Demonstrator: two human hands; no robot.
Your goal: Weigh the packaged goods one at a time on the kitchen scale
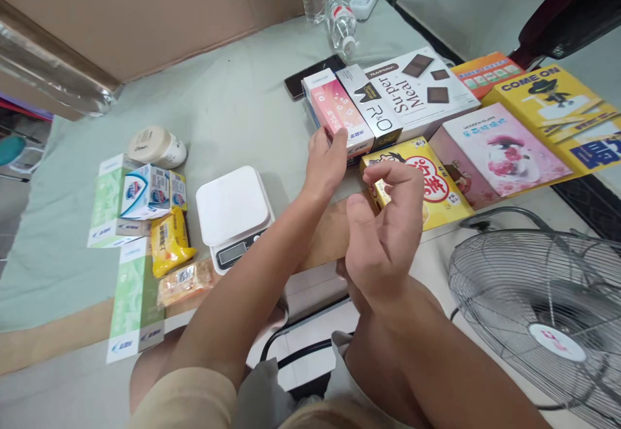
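My left hand reaches to the near end of a pink-and-white carton, its thumb and fingers closed at the end corner. Part of the grip is hidden behind the hand. Under that carton a strip of a blue box shows. Against its right side lies a silver-and-black R&O carton. My right hand hovers in front of a yellow box with red lettering, fingers loosely curled and thumb apart, holding nothing. Left of my left forearm sits a white digital kitchen scale with a bare platform.
Left of the scale are a cream jar, green-white cartons, a blue-white soap pack, a yellow packet and a wrapped snack. Rightward lie a Su-per Meal box, a pink box and a fan. Bottles stand behind.
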